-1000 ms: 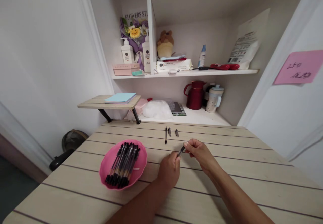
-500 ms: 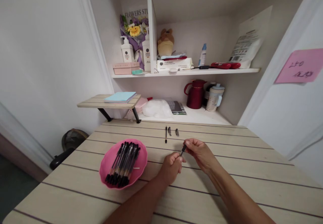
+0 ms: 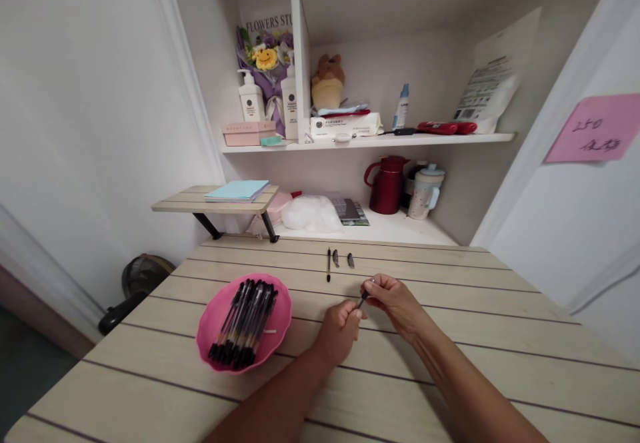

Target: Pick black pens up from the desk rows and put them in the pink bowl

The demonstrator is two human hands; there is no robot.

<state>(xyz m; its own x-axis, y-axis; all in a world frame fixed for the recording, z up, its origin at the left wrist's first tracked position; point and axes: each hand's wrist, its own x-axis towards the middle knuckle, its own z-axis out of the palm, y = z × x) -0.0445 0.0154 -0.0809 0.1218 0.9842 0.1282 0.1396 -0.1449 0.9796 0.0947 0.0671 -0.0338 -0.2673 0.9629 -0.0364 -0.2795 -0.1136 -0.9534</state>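
Both of my hands meet over the middle of the pale wooden table (image 3: 450,363) and hold one black pen (image 3: 363,297) between them. My left hand (image 3: 337,333) is closed round its lower end. My right hand (image 3: 395,302) pinches its upper end with the fingertips. To the left stands a pink bowl (image 3: 215,320) with several black pens (image 3: 245,323) lying in it. Beyond my hands, three small dark pen parts (image 3: 339,262) lie in a row on the table.
Behind the table, a low shelf carries a red jug (image 3: 386,186), a pale cup (image 3: 424,193) and a white bag (image 3: 311,215). A small riser (image 3: 200,204) with a blue notebook (image 3: 238,190) stands at back left. A pink note (image 3: 593,130) sticks to the right wall.
My hands have shifted slightly, the right hand's pinch has drawn a little closer to the left hand, and less of the pen shows between them. Nothing else has moved.
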